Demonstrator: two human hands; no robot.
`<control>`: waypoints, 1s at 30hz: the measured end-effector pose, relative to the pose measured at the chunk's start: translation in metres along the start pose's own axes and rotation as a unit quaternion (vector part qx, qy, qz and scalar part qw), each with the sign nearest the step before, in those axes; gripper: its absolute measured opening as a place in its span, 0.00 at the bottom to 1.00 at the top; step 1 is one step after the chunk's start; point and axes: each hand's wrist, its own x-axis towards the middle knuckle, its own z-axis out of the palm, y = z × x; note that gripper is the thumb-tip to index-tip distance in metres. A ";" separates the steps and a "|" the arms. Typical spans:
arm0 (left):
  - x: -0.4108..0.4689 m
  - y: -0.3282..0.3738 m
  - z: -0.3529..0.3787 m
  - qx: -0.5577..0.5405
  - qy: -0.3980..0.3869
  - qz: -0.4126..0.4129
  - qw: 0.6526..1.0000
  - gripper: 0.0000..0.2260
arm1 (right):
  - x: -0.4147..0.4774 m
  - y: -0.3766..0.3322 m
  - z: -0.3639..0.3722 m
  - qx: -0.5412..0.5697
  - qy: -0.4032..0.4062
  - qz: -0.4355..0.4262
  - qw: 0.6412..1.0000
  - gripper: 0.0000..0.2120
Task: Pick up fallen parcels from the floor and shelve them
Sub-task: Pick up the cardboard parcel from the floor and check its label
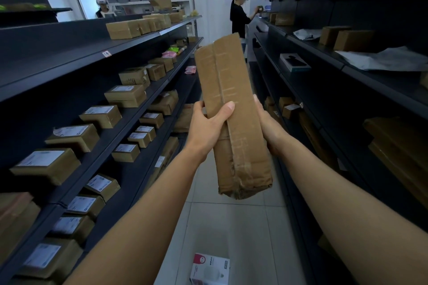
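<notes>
A long brown cardboard parcel (231,109), taped along its length and crumpled at the near end, is held upright in the aisle in front of me. My left hand (208,125) grips its left side with the thumb across the front. My right hand (269,127) holds its right side from behind. A white and red boxed parcel (210,269) lies on the tiled floor below my arms. Dark shelves (129,120) on the left carry many labelled brown boxes.
The right-hand shelves (324,90) hold a few boxes, grey bags and a dark flat box (295,62). Two people stand at the far end of the aisle, one in black (239,18). The tiled aisle floor (231,227) runs between the racks.
</notes>
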 end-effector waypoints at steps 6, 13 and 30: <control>-0.003 0.000 0.002 0.011 -0.010 0.014 1.000 0.26 | 0.007 0.005 -0.002 0.024 0.025 0.008 0.999 0.48; 0.000 0.002 -0.002 0.018 -0.014 0.000 1.000 0.33 | 0.015 0.017 -0.006 0.060 -0.007 0.058 0.996 0.68; 0.012 0.015 -0.001 0.296 0.032 0.039 0.954 0.20 | 0.002 0.036 -0.004 0.046 0.029 0.107 0.993 0.48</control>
